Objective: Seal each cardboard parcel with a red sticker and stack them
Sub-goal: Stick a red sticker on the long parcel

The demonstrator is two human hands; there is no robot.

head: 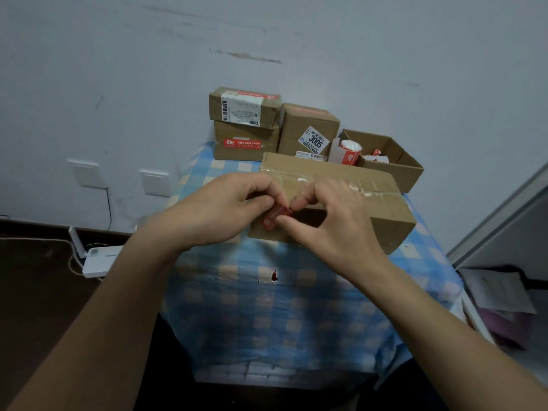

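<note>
Red sticker (274,215): small, crumpled strip, held between both hands above the near left corner of the long parcel. Printing on it too small to read.

Left hand (219,212): thumb and forefinger pinched on the sticker's upper left end; other fingers curled in.

Right hand (332,221): thumb and forefinger pinched on the sticker's right edge; remaining fingers bent and resting over the parcel top.

Long parcel (382,203): brown cardboard, lying flat across the middle of the table, clear tape along its top seam with white scraps stuck to it. Partly hidden by both hands.

Stack of 2 parcels (246,126): at the table's far edge against the wall. Upper parcel carries a white shipping label and a red strip on top; lower parcel carries a red sticker across its front face.

Upright parcel (308,129): just right of the stack, touching it, with a white label reading 3005.

Open carton (406,170): far right, flaps up, holding paper scraps.

Sticker roll (350,151): red and white, standing between the upright parcel and the open carton.

Red scrap (274,275): lying alone on the cloth, nearer the viewer.

Table (296,321): covered with a blue and cream checked cloth.

Wall (118,84): pale, scuffed, with 2 white switch plates (121,178) at left.
</note>
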